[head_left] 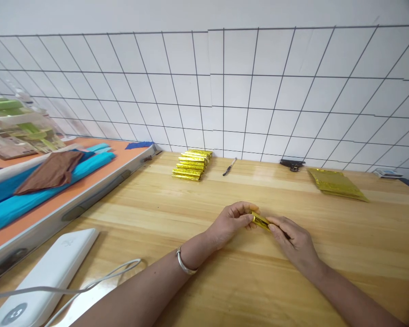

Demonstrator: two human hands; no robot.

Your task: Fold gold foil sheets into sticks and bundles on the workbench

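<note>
- Gold foil piece (261,221) was right there between the two hands, at the middle of the wooden surface (163,204)!
- Left hand (233,220) had the left end, pinched between thumb and fingers!
- Right hand (296,240) gripped the other end, thumb pressed against fingers!
- Far and to the left, gold foil bundles (192,165) lay in a row, a pen (229,167) just right of them!
- Far right, a flat gold sheet (337,184) lay near a black clip (292,164)!

On the table (139,204), a pen (229,167) lies between foil pieces (192,166), left, and a clip (292,163), right.
</note>
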